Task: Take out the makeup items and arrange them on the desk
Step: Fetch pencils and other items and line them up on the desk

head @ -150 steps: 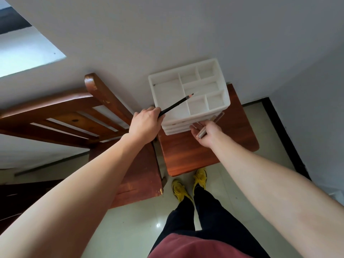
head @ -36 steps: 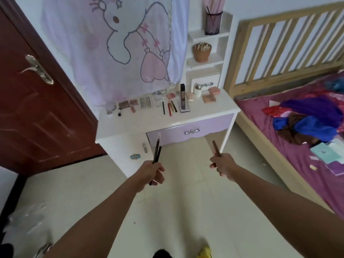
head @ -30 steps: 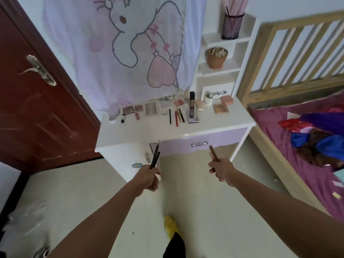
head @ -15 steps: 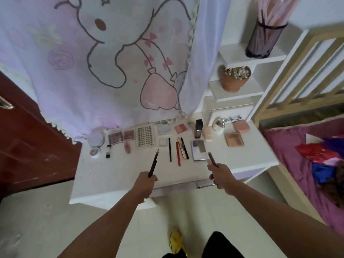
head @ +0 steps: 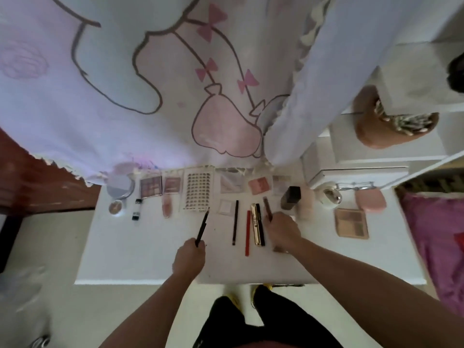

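Makeup pencil point(head: 202, 227), black: we grip its lower end in the left hand point(head: 188, 259), fingers curled round it, above the near middle of the white worktop point(head: 140, 259). Its tip slants away from us toward a dotted sheet point(head: 198, 192).

The right hand point(head: 282, 229) is clamped on a brown pencil point(head: 267, 208), whose free end points away from us. This area is blurred, so we cannot tell whether the hand touches the worktop.

The two hands are apart. Between them four sticks lie roughly parallel on the worktop:
- a black liner point(head: 235, 222)
- a red pencil point(head: 247, 232)
- a gold tube point(head: 255, 223)
- a black pen point(head: 261, 227), just beside the gold tube

To the right of the right hand lie a tan palette point(head: 352, 223) and a pink compact point(head: 370, 200).

Farther back, a row runs along the rear edge, from the left:
- a round mirror point(head: 119, 185) with a small pot point(head: 115, 207) in front of it
- two eyeshadow palettes point(head: 150, 186)
- a pink tube point(head: 167, 205)
- the dotted sheet
- a clear packet point(head: 232, 183)
- a pink blush pan point(head: 260, 185)
- a dark bottle point(head: 290, 197), upright

Behind the row hangs a pale cloth point(head: 125, 71) printed with a cartoon figure and pink bows. To its right a brown pot point(head: 381, 129) stands on a white shelf point(head: 364, 156).
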`<state>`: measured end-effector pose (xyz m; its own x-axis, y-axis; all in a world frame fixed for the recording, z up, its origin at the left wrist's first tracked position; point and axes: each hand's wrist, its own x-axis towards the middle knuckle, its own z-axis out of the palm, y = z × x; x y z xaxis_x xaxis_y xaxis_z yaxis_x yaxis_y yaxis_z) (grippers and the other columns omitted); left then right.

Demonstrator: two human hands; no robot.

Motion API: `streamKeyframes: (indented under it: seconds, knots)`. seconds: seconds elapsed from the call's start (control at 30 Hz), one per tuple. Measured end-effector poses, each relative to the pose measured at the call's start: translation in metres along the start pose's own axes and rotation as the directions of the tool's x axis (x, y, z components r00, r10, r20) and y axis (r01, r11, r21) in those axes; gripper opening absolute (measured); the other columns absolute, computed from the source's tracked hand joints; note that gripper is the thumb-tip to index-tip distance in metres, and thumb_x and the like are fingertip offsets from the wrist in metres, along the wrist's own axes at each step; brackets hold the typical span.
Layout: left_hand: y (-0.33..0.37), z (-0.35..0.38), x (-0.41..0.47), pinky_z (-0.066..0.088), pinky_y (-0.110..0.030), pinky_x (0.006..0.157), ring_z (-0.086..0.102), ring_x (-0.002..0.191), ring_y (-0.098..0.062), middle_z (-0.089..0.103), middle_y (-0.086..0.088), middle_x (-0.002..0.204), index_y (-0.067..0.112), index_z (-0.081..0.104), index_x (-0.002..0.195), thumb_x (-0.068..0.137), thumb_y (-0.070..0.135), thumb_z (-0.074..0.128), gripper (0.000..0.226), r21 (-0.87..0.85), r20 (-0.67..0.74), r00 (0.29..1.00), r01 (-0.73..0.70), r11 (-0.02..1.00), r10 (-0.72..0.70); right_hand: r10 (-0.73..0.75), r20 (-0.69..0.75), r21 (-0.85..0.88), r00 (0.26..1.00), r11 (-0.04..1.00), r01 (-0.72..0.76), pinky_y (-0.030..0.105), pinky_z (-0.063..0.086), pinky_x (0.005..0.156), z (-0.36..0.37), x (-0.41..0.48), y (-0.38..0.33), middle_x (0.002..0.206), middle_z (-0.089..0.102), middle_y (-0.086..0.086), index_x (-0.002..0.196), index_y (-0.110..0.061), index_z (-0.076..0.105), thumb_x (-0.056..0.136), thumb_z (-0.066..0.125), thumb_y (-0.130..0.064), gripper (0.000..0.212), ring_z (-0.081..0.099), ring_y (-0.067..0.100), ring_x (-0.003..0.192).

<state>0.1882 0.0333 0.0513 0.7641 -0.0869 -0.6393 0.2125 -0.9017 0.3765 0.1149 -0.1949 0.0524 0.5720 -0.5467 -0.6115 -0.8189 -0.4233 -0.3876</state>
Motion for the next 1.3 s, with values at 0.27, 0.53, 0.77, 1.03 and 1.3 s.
streamKeyframes:
  seconds: [0.27, 0.53, 0.77, 1.03, 1.3]
  knots:
    - [0.002, 0.006, 0.037, 0.045, -0.035, 0.072, 0.059, 0.084, -0.028, 0.064, -0.008, 0.095, 0.014, 0.048, 0.095, 0.101, 0.033, 0.033, 0.025, 0.297, -0.003, 0.999, -0.047, 0.954, 0.051, 0.005, 0.013, -0.207, 1.0, 0.978, -0.002, 0.029, 0.045, 0.064, 0.002, 0.026, -0.006, 0.083, 0.058, -0.001, 0.096, -0.015, 0.058, 0.092, 0.062, -0.033, 0.019, 0.057, 0.018, 0.077]
    - [0.015, 0.005, 0.051, 0.042, -0.034, 0.07, 0.062, 0.09, -0.029, 0.065, -0.006, 0.097, 0.017, 0.042, 0.089, 0.096, 0.031, 0.038, 0.016, 0.448, 0.082, 0.981, -0.192, 0.873, 0.174, -0.011, 0.032, -0.36, 0.999, 0.933, 0.021, 0.03, 0.048, 0.06, 0.007, 0.037, -0.028, 0.082, 0.056, 0.001, 0.099, -0.012, 0.056, 0.087, 0.065, -0.021, 0.017, 0.059, 0.02, 0.075]
    - [0.022, 0.003, 0.063, 0.044, -0.033, 0.072, 0.061, 0.089, -0.027, 0.059, -0.003, 0.091, 0.017, 0.045, 0.09, 0.095, 0.041, 0.044, 0.025, 0.433, 0.106, 0.977, -0.214, 0.875, 0.186, 0.114, 0.042, -0.185, 0.993, 0.977, -0.105, 0.023, 0.038, 0.05, 0.016, 0.041, -0.026, 0.08, 0.056, -0.001, 0.093, -0.014, 0.055, 0.084, 0.07, -0.018, 0.018, 0.051, 0.012, 0.066]
    - [0.014, 0.01, 0.057, 0.044, -0.033, 0.066, 0.055, 0.078, -0.024, 0.057, -0.003, 0.087, 0.016, 0.042, 0.092, 0.09, 0.038, 0.055, 0.026, 0.347, 0.117, 0.972, -0.234, 0.908, 0.206, 0.035, -0.068, -0.262, 0.997, 0.964, -0.052, 0.03, 0.042, 0.069, 0.02, 0.026, -0.018, 0.094, 0.061, 0.007, 0.109, -0.011, 0.05, 0.093, 0.056, -0.019, 0.018, 0.056, 0.023, 0.084]
    - [0.013, 0.008, 0.066, 0.051, -0.034, 0.065, 0.063, 0.074, -0.025, 0.062, -0.004, 0.082, 0.016, 0.047, 0.086, 0.088, 0.038, 0.061, 0.026, 0.253, 0.206, 0.961, -0.233, 0.939, 0.183, -0.067, -0.113, -0.343, 0.991, 0.939, 0.025, 0.033, 0.041, 0.068, 0.018, 0.009, -0.012, 0.104, 0.059, 0.007, 0.114, -0.014, 0.049, 0.094, 0.053, -0.021, 0.022, 0.062, 0.029, 0.095]
